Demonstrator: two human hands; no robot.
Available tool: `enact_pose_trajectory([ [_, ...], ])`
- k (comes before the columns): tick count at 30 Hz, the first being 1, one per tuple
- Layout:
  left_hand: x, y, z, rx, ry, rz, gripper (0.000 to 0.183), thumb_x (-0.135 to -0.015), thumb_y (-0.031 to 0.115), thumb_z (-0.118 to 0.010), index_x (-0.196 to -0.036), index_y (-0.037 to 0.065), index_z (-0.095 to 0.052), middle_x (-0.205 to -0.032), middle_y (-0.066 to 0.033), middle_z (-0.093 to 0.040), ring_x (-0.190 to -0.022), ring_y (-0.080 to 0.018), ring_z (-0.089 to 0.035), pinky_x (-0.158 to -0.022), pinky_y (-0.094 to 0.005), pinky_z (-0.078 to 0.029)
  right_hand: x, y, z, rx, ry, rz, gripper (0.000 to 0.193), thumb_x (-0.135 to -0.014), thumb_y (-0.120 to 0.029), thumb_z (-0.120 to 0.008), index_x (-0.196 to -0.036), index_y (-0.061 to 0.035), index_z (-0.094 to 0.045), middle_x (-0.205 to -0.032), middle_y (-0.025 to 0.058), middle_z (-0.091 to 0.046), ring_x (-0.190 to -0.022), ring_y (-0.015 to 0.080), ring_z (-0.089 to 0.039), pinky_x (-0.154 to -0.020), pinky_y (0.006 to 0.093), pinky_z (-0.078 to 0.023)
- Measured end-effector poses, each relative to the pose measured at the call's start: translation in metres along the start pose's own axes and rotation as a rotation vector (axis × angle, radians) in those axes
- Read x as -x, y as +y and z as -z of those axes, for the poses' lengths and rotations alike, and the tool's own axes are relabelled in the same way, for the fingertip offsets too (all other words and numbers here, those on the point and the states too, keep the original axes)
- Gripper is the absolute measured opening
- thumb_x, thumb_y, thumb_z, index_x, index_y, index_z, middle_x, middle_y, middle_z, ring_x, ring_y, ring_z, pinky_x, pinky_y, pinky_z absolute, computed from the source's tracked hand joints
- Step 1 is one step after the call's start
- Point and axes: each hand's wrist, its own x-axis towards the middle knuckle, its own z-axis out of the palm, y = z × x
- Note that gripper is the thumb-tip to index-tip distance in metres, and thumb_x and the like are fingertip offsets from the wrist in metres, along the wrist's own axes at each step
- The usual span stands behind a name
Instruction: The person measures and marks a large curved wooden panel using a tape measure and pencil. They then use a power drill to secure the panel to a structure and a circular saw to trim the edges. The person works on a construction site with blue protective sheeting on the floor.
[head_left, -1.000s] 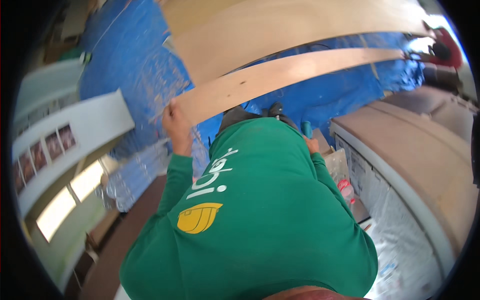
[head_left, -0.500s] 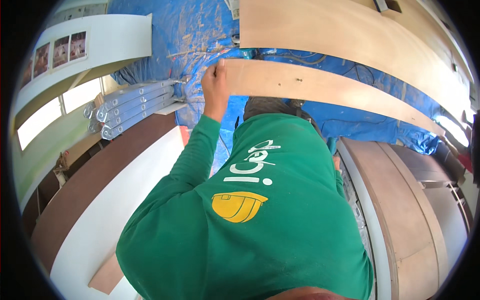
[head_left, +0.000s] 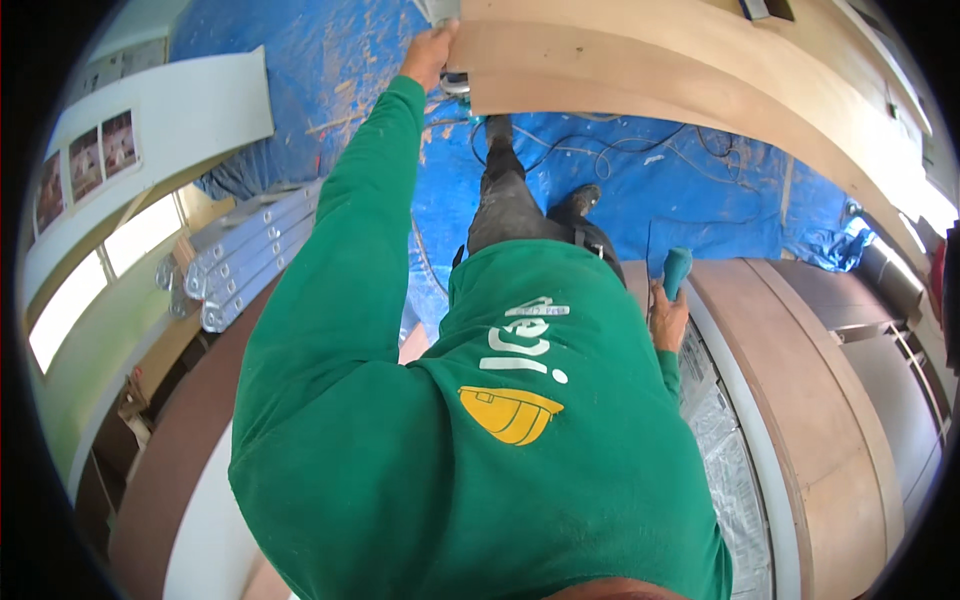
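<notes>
My left hand (head_left: pixel 430 55) reaches far forward, its fingers closed on the left end of a long, narrow light-wood board (head_left: pixel 580 50). That board, with a small dark mark near its middle, lies over or right against a wider wooden panel (head_left: pixel 560 95); whether the two touch along their length I cannot tell. At my right side, my right hand (head_left: pixel 668 322) is wrapped round a teal, rounded, handle-like object (head_left: pixel 677 268), which points away from me. Its full shape is hidden by the hand.
Blue sheeting (head_left: pixel 620 225) covers the floor, with loose cables (head_left: pixel 600 150) across it. A folded metal ladder (head_left: pixel 250 260) lies at the left. Long wooden panels (head_left: pixel 790 400) run along my right, beside plastic-wrapped material (head_left: pixel 725 440). A white panel with pictures (head_left: pixel 200 105) stands at the far left.
My left hand has moved the narrow board forward, away from my body, to the wider panel. My right hand has come into fuller view with the teal object.
</notes>
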Motion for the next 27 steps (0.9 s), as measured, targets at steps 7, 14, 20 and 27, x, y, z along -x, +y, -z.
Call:
enact_pose_trajectory([
  [7,-0.070,-0.034,0.000,-0.269,-0.257,0.293,0.056,-0.092,0.021,-0.087,-0.139,-0.001,-0.066,-0.133,-0.0150,-0.073,-0.121,-0.0309,-0.071,-0.101,-0.0552,-0.057,0.058,-0.079,-0.010,-0.153,0.076,-0.015,0.068,-0.092,-0.038,-0.084,-0.137,0.0085,-0.063,-0.107,0.0245,-0.076,-0.097,0.0297,-0.073,-0.090,0.0413,-0.055],
  [14,-0.109,-0.082,-0.003,-0.220,-0.177,0.282,0.042,-0.092,0.009,-0.085,-0.128,-0.008,-0.071,-0.119,-0.0170,-0.078,-0.101,-0.0274,-0.078,-0.085,-0.0439,-0.064,0.104,-0.133,-0.036,-0.343,0.226,-0.138,0.063,-0.091,-0.033,-0.085,-0.132,0.0093,-0.065,-0.095,0.0196,-0.076,-0.083,0.0223,-0.069,-0.079,0.0383,-0.056],
  [20,-0.126,-0.093,0.008,-0.246,-0.227,0.320,0.044,-0.090,0.016,-0.088,-0.125,-0.006,-0.073,-0.113,-0.0161,-0.078,-0.091,-0.0259,-0.076,-0.076,-0.0390,-0.062,0.110,-0.167,-0.041,-0.407,0.268,-0.191,0.058,-0.092,-0.033,-0.085,-0.128,0.0089,-0.065,-0.087,0.0107,-0.071,-0.074,0.0172,-0.064,-0.068,0.0355,-0.052],
  [27,-0.143,-0.111,0.033,-0.209,-0.230,0.307,0.044,-0.089,0.021,-0.088,-0.120,-0.006,-0.074,-0.106,-0.0147,-0.078,-0.086,-0.0251,-0.076,-0.070,-0.0375,-0.060,0.095,-0.225,-0.023,-0.561,0.194,-0.104,0.036,-0.097,-0.027,-0.081,-0.113,0.0019,-0.066,-0.075,0.0005,-0.060,-0.065,0.0081,-0.054,-0.057,0.0279,-0.042],
])
